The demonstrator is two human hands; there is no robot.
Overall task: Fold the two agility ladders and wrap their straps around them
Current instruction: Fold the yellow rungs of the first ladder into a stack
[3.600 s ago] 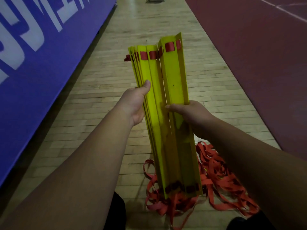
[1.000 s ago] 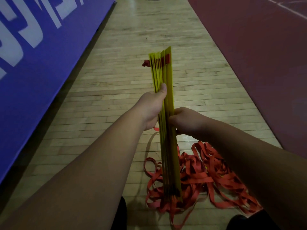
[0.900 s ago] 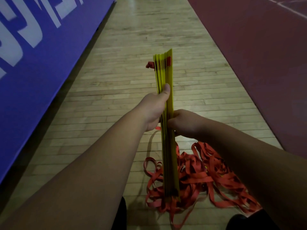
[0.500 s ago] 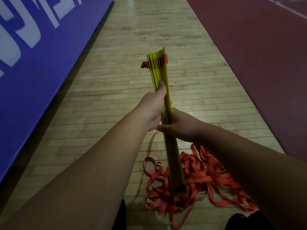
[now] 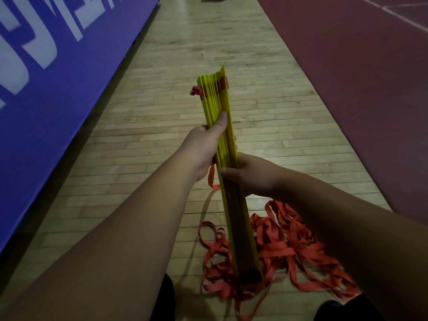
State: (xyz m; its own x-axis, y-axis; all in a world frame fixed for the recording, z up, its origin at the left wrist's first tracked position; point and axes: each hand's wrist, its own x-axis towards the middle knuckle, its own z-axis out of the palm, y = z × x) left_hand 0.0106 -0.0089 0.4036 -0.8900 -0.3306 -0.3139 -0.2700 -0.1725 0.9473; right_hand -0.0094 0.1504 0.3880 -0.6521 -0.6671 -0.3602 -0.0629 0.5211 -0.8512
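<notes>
- Rung stack (image 5: 234,205): yellow flat rungs gathered edge-on into one tight bundle. It is held upright and tilted slightly away from the person, its lower end down among the straps on the floor. Standing it this way probably lets the floor carry the weight while the edges are squared.
- Left hand (image 5: 203,147): wrapped round the upper-middle of the stack from the left, with the thumb laid up along the rung edges. The likely purpose is to press the rungs flush and stop them fanning open.
- Right hand (image 5: 251,173): clasped round the stack from the right, just below the left hand, with the thumb across the near edges. Judged to clamp the bundle from the opposite side.
- Straps (image 5: 289,247): red webbing in a loose tangled heap on the floor around the stack's foot, mostly to its right. None is wound round the rungs yet.
- Strap knot (image 5: 196,91): a red bunch at the top left of the stack, where webbing passes through the rungs.
- Strap end (image 5: 211,179): a short red length hanging free below the left hand.
- Floor (image 5: 162,135): pale wooden boards, between a blue banner (image 5: 58,77) on the left and a maroon court (image 5: 347,89) on the right.
- Status, as a judgement: folding looks nearly complete and wrapping is outstanding. Whether this bundle holds both ladders cannot be told.
</notes>
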